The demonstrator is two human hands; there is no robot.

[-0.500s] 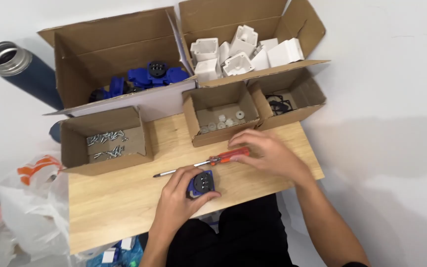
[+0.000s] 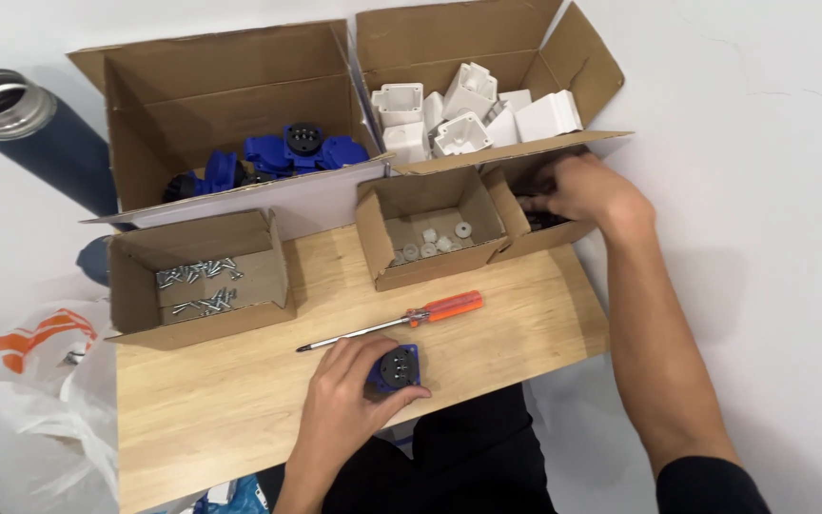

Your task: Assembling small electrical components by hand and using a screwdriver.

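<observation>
- Left hand (image 2: pixel 346 405) is wrapped around a blue plug part (image 2: pixel 395 368) near the front edge of the counter (image 2: pixel 202 400); a loose grip could let it slide off the edge.
- Right hand (image 2: pixel 577 190) is buried in the small box (image 2: pixel 544 214) of dark bits at the back right. Can't tell if those fingers hold anything. Fishing blind could tip that light box.
- The screwdriver (image 2: pixel 401 322) lies free, so a sleeve could roll it.
- Half a second ago the right hand was on the screwdriver handle; now it's away in the box.
</observation>
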